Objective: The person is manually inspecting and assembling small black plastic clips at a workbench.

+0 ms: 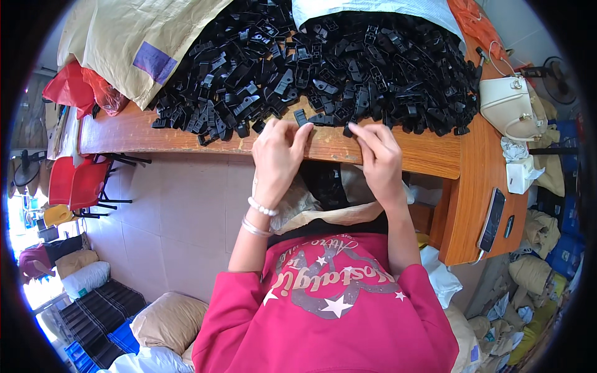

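Observation:
A big heap of small black plastic parts (249,93) covers the far side of the wooden table (423,149). At the table's near edge, my left hand (277,152) is closed, with a small black plastic part (301,117) at its thumb tip. White beads and a pale bangle circle that wrist. My right hand (380,158), a little apart from the left, pinches another black plastic part (348,130) between thumb and fingers. One more loose part (321,120) lies on the wood between the two hands. The curled fingers partly hide what each hand grips.
A brown paper sack (134,43) and a white woven sack (379,7) lie open behind the heap. On the right stand a cream handbag (511,107), a tissue pack (521,175) and a phone (492,219). Below the table edge, an open sack (339,216) sits at my lap.

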Demonstrator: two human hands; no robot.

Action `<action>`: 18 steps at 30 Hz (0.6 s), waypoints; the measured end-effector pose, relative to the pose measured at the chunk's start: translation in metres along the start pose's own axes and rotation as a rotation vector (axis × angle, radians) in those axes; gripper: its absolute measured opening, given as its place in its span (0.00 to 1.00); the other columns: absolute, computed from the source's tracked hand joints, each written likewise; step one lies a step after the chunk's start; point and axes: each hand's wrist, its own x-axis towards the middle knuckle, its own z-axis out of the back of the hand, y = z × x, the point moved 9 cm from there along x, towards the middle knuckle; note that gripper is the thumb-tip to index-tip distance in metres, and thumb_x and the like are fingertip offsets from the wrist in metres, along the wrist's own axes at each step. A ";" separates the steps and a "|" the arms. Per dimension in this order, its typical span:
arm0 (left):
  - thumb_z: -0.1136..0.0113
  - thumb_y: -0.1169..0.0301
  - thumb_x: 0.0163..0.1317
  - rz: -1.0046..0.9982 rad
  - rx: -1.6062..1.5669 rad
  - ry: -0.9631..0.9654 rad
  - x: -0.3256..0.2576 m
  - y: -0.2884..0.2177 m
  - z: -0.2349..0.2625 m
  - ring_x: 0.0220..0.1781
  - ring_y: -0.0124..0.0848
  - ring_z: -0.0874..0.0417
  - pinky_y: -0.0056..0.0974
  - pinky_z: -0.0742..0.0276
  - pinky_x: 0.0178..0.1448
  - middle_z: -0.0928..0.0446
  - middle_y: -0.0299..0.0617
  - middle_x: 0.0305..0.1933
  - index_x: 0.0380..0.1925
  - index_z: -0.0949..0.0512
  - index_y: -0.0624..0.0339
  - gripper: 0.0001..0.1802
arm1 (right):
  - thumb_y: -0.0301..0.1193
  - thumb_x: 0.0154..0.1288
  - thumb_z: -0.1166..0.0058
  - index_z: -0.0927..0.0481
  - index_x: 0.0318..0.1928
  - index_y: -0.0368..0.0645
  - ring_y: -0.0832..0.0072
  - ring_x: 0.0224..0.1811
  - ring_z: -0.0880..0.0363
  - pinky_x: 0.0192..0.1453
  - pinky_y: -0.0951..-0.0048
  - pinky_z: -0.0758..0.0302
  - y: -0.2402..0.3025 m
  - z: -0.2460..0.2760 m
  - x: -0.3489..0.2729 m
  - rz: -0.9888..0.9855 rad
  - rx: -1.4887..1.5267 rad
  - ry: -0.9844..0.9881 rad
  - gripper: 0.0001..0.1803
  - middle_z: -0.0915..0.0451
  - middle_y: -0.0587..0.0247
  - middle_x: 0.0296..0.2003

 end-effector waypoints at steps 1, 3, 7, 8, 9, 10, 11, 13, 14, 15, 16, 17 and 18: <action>0.34 0.63 0.58 0.036 -0.011 0.054 0.005 0.004 -0.008 0.26 0.39 0.24 0.39 0.29 0.32 0.27 0.44 0.25 0.24 0.22 0.65 0.15 | 0.15 0.54 0.47 0.18 0.46 0.39 0.60 0.37 0.25 0.42 0.62 0.28 -0.001 -0.002 0.004 0.029 -0.131 -0.012 0.17 0.25 0.55 0.34; 0.33 0.65 0.57 0.046 -0.030 0.117 0.008 0.006 -0.016 0.25 0.35 0.25 0.37 0.30 0.31 0.28 0.43 0.25 0.24 0.23 0.66 0.14 | 0.15 0.53 0.48 0.19 0.46 0.40 0.61 0.39 0.27 0.44 0.63 0.29 -0.006 -0.009 0.004 0.024 -0.254 0.035 0.18 0.27 0.56 0.35; 0.34 0.74 0.57 0.043 -0.298 0.019 -0.002 0.011 -0.003 0.25 0.22 0.28 0.29 0.32 0.28 0.29 0.36 0.25 0.26 0.26 0.66 0.09 | 0.17 0.51 0.44 0.21 0.44 0.40 0.61 0.42 0.27 0.46 0.63 0.31 0.002 -0.005 -0.002 0.034 -0.297 0.012 0.16 0.27 0.56 0.40; 0.35 0.74 0.58 0.163 -0.403 0.090 -0.009 0.023 -0.009 0.26 0.20 0.27 0.27 0.31 0.28 0.27 0.36 0.27 0.29 0.26 0.66 0.09 | 0.18 0.52 0.42 0.21 0.44 0.39 0.60 0.43 0.27 0.47 0.62 0.31 0.006 -0.002 -0.003 0.054 -0.293 0.005 0.16 0.25 0.56 0.40; 0.35 0.74 0.59 0.284 -0.508 0.160 -0.017 0.034 -0.017 0.27 0.19 0.25 0.25 0.31 0.29 0.24 0.37 0.28 0.33 0.26 0.65 0.09 | 0.18 0.52 0.40 0.21 0.45 0.39 0.59 0.44 0.26 0.47 0.61 0.30 0.008 -0.001 -0.005 0.075 -0.288 -0.002 0.17 0.24 0.55 0.41; 0.35 0.75 0.59 0.319 -0.614 0.212 -0.021 0.029 -0.022 0.29 0.18 0.23 0.23 0.30 0.30 0.21 0.38 0.32 0.40 0.28 0.66 0.13 | 0.19 0.52 0.40 0.22 0.45 0.38 0.58 0.46 0.26 0.49 0.61 0.31 0.004 -0.003 -0.006 0.071 -0.245 0.020 0.17 0.23 0.54 0.43; 0.35 0.75 0.59 0.281 -0.637 0.203 -0.023 0.022 -0.022 0.30 0.18 0.22 0.22 0.29 0.31 0.20 0.39 0.33 0.43 0.28 0.66 0.15 | 0.19 0.52 0.40 0.22 0.45 0.38 0.58 0.46 0.26 0.49 0.61 0.31 0.002 -0.004 -0.009 0.068 -0.247 0.020 0.17 0.23 0.54 0.43; 0.34 0.76 0.57 0.265 -0.721 0.220 -0.027 0.011 -0.025 0.31 0.17 0.23 0.22 0.29 0.32 0.20 0.39 0.36 0.46 0.27 0.67 0.18 | 0.18 0.53 0.40 0.23 0.44 0.38 0.57 0.46 0.26 0.48 0.62 0.30 -0.003 -0.003 -0.013 0.032 -0.261 -0.006 0.16 0.23 0.53 0.41; 0.34 0.77 0.56 0.235 -0.653 0.260 -0.028 0.008 -0.027 0.30 0.16 0.25 0.22 0.30 0.31 0.20 0.37 0.36 0.46 0.26 0.67 0.18 | 0.18 0.53 0.40 0.23 0.44 0.38 0.57 0.46 0.26 0.48 0.62 0.30 -0.003 -0.003 -0.013 0.031 -0.260 -0.007 0.16 0.23 0.53 0.41; 0.33 0.78 0.55 0.205 -0.584 0.299 -0.029 0.007 -0.029 0.29 0.15 0.27 0.21 0.31 0.31 0.21 0.36 0.36 0.46 0.24 0.67 0.18 | 0.18 0.54 0.40 0.23 0.44 0.37 0.60 0.43 0.24 0.44 0.64 0.29 -0.004 0.002 -0.013 0.022 -0.185 -0.047 0.15 0.23 0.54 0.41; 0.33 0.79 0.53 0.166 -0.565 0.280 -0.030 0.007 -0.028 0.25 0.13 0.33 0.22 0.34 0.29 0.25 0.30 0.30 0.44 0.21 0.66 0.17 | 0.17 0.55 0.41 0.23 0.44 0.36 0.64 0.40 0.23 0.41 0.66 0.28 -0.006 0.006 -0.013 0.014 -0.110 -0.085 0.15 0.22 0.55 0.42; 0.33 0.79 0.53 0.167 -0.564 0.279 -0.032 0.007 -0.027 0.25 0.13 0.33 0.22 0.34 0.29 0.25 0.30 0.30 0.44 0.21 0.66 0.17 | 0.16 0.58 0.42 0.23 0.44 0.34 0.74 0.38 0.20 0.39 0.73 0.23 -0.021 0.003 -0.019 -0.202 0.092 -0.044 0.12 0.23 0.58 0.45; 0.33 0.79 0.52 0.216 -0.562 0.328 -0.034 0.007 -0.030 0.24 0.13 0.35 0.22 0.36 0.28 0.28 0.29 0.28 0.45 0.21 0.65 0.18 | 0.15 0.60 0.44 0.23 0.44 0.34 0.73 0.41 0.20 0.42 0.75 0.22 -0.028 -0.001 -0.025 -0.357 0.441 -0.050 0.11 0.23 0.57 0.44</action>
